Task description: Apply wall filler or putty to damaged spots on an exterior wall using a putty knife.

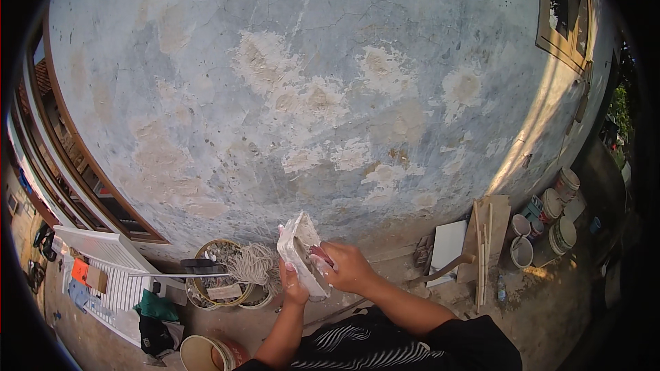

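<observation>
My left hand (295,287) grips a white, putty-smeared rectangular tray (291,251) by its side, tilted in front of my body. Fingers of my right hand (348,269) are wrapped round the reddish handle of a putty knife (319,253). Its blade end is at the inside of the tray and is partly hidden. Some white smears show on my fingers. Beyond both hands rises a faded blue wall (330,20) with rough whitish patches (316,101) of filler across its middle.
Left of my hands stand round tubs (240,297) holding rubble and a coil of rope (254,264). A bucket (199,354) is near my left arm. White slatted panel (127,306) lies at left. Boards (450,251) and several buckets (521,253) stand at right.
</observation>
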